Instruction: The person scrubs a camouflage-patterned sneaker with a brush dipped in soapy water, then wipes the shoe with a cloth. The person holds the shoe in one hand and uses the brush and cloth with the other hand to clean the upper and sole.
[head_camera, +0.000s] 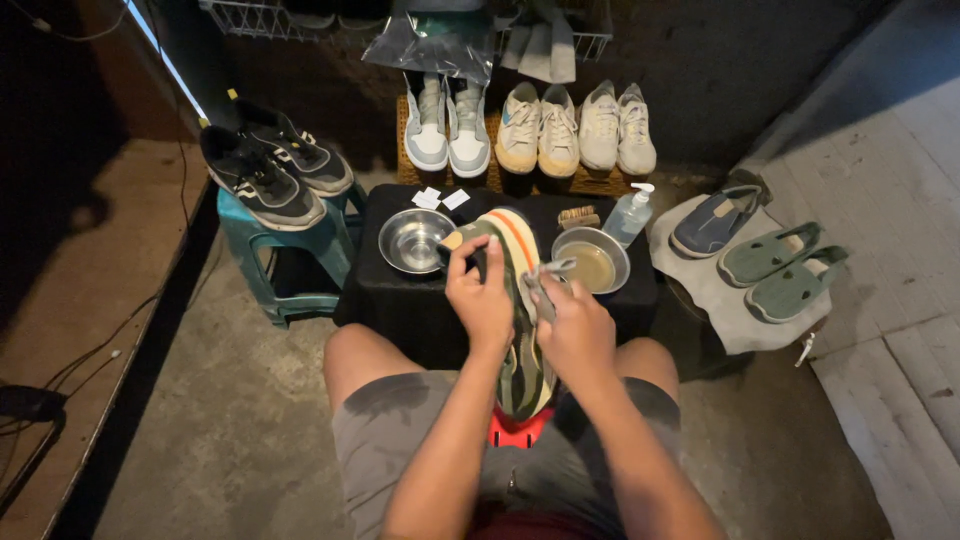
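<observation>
**Green sneaker held at frame centre**

Green, with an orange stripe, the sneaker (520, 300) lies lengthwise between my knees, toe towards the black table (400, 300). My left hand (480, 300) curls round its left side, fingers closed on the upper. My right hand (575, 330) pinches a small brush (545, 285) against the right side. Left of the toe sits an empty steel bowl (413, 240); right of it, a bowl of cloudy liquid (591, 262) and a pump bottle (630, 213).

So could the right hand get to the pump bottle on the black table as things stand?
Probably yes. The pump bottle stands just beyond the right hand, with only the low metal bowl of brownish liquid between them. But that hand is holding a small tool against the shoe, so it would have to free itself first.
</observation>
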